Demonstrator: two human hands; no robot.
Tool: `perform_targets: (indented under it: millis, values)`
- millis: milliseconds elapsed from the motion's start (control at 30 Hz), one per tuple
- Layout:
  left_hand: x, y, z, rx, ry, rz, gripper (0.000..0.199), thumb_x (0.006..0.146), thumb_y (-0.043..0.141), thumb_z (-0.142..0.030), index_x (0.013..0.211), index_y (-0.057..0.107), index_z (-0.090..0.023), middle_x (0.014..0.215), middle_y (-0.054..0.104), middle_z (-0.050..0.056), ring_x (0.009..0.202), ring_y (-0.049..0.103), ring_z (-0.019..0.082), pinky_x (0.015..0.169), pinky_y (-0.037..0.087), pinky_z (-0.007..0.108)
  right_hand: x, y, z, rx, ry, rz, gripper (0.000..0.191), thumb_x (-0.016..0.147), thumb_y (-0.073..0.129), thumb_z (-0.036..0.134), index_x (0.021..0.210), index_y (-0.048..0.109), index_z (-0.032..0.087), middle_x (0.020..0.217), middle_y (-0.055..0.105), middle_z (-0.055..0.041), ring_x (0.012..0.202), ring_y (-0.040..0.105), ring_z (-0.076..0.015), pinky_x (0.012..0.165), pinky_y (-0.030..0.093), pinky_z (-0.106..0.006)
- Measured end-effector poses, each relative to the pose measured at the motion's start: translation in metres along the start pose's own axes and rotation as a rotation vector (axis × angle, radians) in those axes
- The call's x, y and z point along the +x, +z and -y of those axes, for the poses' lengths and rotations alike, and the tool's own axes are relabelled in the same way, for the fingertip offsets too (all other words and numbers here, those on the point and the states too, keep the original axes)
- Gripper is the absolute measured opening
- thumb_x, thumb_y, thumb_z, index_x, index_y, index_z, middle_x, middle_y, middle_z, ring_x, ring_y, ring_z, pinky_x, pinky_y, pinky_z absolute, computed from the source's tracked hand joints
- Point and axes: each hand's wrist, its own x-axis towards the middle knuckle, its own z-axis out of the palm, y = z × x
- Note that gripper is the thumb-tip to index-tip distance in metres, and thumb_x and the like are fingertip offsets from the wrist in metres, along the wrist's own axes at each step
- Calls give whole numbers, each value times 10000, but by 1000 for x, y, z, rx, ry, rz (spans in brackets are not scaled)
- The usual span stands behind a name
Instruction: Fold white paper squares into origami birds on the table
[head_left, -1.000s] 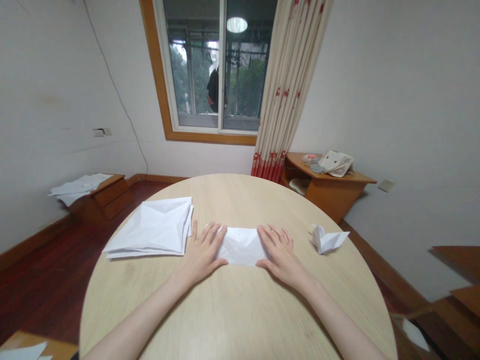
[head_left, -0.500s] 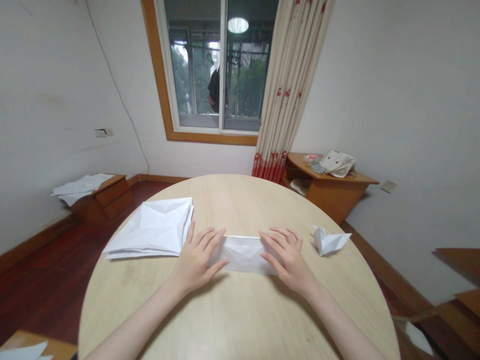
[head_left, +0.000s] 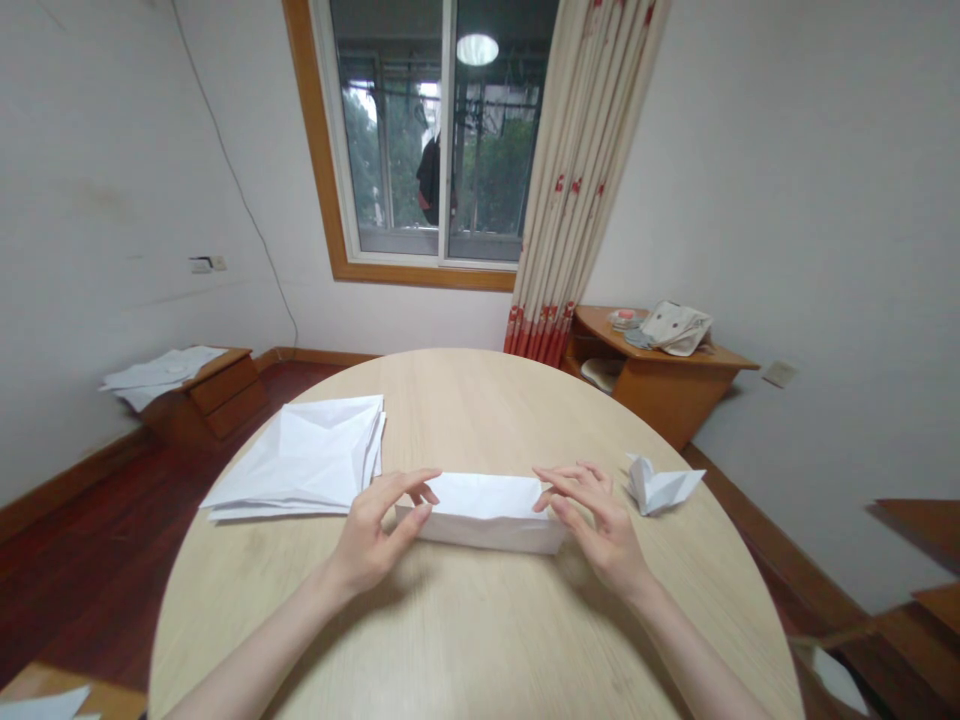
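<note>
Near the middle of the table: 1 folded white paper, long side across, with 2 parted flaps, the nearer tilted up. At the paper's left end, the left hand, lightly pinching it between thumb and fingers. At the paper's right end, the right hand, pinching likewise, with bent fingers. On the table's left side, 1 stack of creased white paper with uneven edges. On the table's right side, near the rim, 1 folded piece with pointed tips. Across the table's rounded top, pale wood grain.

Beyond the table to the left, 1 low brown cabinet under loose sheets. Straight beyond the table, a window of 2 panes in a wooden frame. Beyond the table, slightly right, a pale curtain with red motifs and a red hem. Beyond the table's right side, a brown desk with a pale bag on top. Left of the table, below its top, dark red floor.
</note>
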Motion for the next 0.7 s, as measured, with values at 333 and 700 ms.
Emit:
perform_targets:
  millis: [333,700]
  values:
    - [4,-3,4,-377,-191,125,474,925,440,-544,1079,656,-152,748,692,46,653,612,169,700,478,304,5,-4,-3,264,191,52,378,923,460,497,881,713,219,752,720,-59,933,616,-270,884,410,-475]
    - [0,4,4,-253,-305,283,385,906,493,-494,1030,676,-179,831,713,55,810,652,192,794,508,331,4,4,-5,87,209,221,357,930,457,465,1038,696,223,927,722,-79,972,629,-240,907,440,-434]
